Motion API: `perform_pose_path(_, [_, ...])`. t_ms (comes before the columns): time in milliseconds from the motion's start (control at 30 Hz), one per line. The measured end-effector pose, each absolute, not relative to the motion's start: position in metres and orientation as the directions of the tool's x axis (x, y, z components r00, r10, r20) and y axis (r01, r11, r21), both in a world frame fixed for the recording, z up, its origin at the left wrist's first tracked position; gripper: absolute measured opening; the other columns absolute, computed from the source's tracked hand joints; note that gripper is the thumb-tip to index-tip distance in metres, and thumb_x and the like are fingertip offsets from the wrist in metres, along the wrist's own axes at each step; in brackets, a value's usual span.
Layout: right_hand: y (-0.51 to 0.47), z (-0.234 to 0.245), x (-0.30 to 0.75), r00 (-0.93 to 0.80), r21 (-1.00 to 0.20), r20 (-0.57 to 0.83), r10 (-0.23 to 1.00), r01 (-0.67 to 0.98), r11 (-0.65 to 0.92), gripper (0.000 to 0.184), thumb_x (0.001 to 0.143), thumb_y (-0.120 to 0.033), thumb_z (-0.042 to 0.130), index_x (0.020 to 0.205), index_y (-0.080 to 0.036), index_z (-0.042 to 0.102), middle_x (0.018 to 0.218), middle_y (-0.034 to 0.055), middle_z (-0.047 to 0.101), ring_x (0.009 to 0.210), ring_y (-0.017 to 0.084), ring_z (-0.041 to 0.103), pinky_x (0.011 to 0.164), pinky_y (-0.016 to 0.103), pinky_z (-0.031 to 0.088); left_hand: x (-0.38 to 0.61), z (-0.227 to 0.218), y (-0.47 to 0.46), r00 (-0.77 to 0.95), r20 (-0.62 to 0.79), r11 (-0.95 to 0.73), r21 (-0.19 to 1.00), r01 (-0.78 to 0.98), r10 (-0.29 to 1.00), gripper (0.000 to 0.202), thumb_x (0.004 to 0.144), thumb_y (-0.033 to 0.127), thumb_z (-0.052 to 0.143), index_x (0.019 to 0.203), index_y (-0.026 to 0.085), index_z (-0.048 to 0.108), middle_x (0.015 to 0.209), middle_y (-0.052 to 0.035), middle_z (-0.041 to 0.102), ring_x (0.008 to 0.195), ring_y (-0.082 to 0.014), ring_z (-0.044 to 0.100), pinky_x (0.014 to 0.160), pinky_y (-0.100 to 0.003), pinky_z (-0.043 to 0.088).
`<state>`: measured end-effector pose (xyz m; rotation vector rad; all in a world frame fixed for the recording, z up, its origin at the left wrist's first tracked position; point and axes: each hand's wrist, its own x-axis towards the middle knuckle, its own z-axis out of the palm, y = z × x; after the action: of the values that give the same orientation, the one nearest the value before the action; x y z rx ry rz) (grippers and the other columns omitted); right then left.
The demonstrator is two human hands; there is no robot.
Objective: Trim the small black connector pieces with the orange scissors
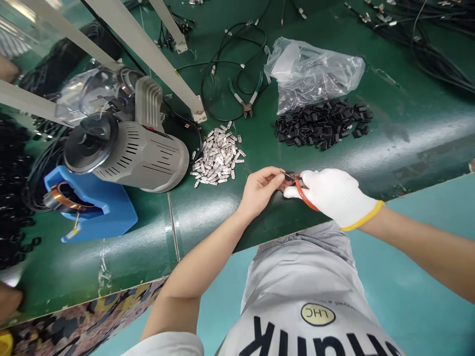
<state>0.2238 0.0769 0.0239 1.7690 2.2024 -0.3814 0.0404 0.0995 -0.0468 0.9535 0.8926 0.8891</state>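
In a white glove with a yellow cuff, my right hand (328, 192) is closed around orange-handled pliers (305, 196). The jaws point left, toward the fingertips of my bare left hand (262, 189). Those fingers are pinched on a small black piece (288, 172) at the jaws; its exact shape is too small to make out. Left of my hands lies a heap of small silvery metal connectors (218, 154). Beyond my right hand spreads a pile of small black plastic pieces (322, 123).
On the green table (222, 217), a clear plastic bag (315, 71) lies behind the black pile. Green-handled cutters (247, 101) rest among black cables (218, 59). To the left stand a grey machine (143, 153), a blue tape dispenser (107, 207) and a slanted metal post (148, 54).
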Motion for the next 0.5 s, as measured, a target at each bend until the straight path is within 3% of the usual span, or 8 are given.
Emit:
perform_pose_path(267, [0.072, 0.025, 0.23, -0.249, -0.062, -0.3, 0.921, 0.968, 0.242, 0.068, 0.1, -0.072, 0.033, 0.097, -0.015, 0.07, 0.08, 0.0167, 0.072, 0.078, 0.026, 0.067, 0.064, 0.032, 0.028, 0.039, -0.047, 0.1, 0.372, -0.229, 0.332, 0.911, -0.242, 0.9, 0.031, 0.08, 0.044, 0.083, 0.093, 0.017, 0.073, 0.085, -0.0049, 0.079, 0.077, -0.0168, 0.075, 0.077, -0.031, 0.061])
perform_pose_path(500, [0.071, 0.013, 0.234, -0.282, -0.058, -0.303, 0.91, 0.959, 0.278, 0.077, 0.099, -0.077, 0.023, 0.095, -0.016, 0.068, 0.08, 0.0144, 0.072, 0.075, 0.026, 0.068, 0.062, 0.033, 0.023, 0.04, -0.039, 0.099, 0.401, -0.248, 0.384, 0.872, -0.305, 0.882, 0.029, 0.079, 0.041, 0.085, 0.091, 0.017, 0.074, 0.086, -0.005, 0.079, 0.077, -0.0164, 0.075, 0.076, -0.03, 0.061])
